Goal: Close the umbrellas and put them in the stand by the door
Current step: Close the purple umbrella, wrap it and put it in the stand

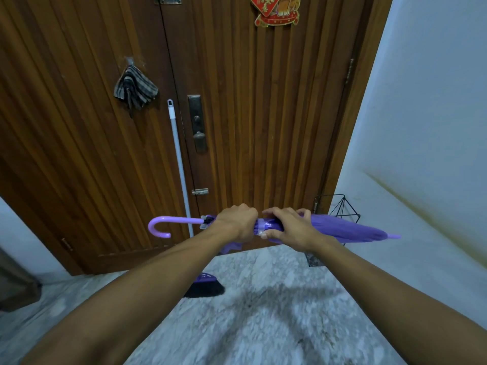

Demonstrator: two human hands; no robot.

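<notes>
**A:** What have I got in front of me?

**B:** I'm looking down over both forearms. A purple umbrella (342, 229) is held level in the air before the wooden door (263, 114), folded down, with its hooked handle (160, 226) out to the left and its tip (394, 236) out to the right.

**A:** And the hands?

**B:** My left hand (237, 223) grips the umbrella near the handle end, fingers curled over the bunched fabric. My right hand (287, 229) sits just beside it, thumb underneath and fingers wrapped over the top, clamped on the canopy where a pale strap (262, 225) runs round it. I cannot tell whether that strap is fastened.

**A:** Where is the stand?

**B:** A black wire stand (340, 206) sits on the floor in the corner where the door frame meets the white wall (434, 127), behind the right half of the umbrella. The umbrella crosses in front of its top and is not inside it.

**A:** Anything else around?

**B:** A broom leans on the door: its white pole (179, 159) stands just left of the lock plate (197, 123), and its purple head with black bristles (207, 288) rests on the grey marbled floor (263, 312), partly hidden by my left forearm. A striped cloth (135, 89) hangs from a hook on the left door leaf, and a red and gold ornament (276, 9) is stuck near the top of the right one.
</notes>
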